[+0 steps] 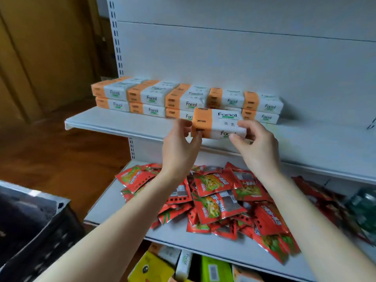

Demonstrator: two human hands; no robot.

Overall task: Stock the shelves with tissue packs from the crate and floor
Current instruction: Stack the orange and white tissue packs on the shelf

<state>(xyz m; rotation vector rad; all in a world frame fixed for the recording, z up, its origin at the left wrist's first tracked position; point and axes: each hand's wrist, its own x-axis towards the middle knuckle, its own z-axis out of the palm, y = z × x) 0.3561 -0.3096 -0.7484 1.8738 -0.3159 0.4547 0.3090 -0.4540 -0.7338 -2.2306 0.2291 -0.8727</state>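
An orange-and-white "Facial" tissue pack [218, 123] hangs just above the front of the white upper shelf [114, 121]. My left hand [180, 143] pinches its orange left end, and my right hand [254, 141] grips its white right end. Behind it a row of the same tissue packs [154, 98] stands two high along the back of the shelf; one stack looks a pack lower, right behind the held pack. The dark crate [36, 226] sits at the lower left, its inside blurred.
The shelf below carries a loose pile of red snack packets [219, 202], with a dark green object [364, 208] at the far right. Under that, yellow and green boxes [154, 267] and another tissue pack [184, 263] show. Wooden floor lies to the left.
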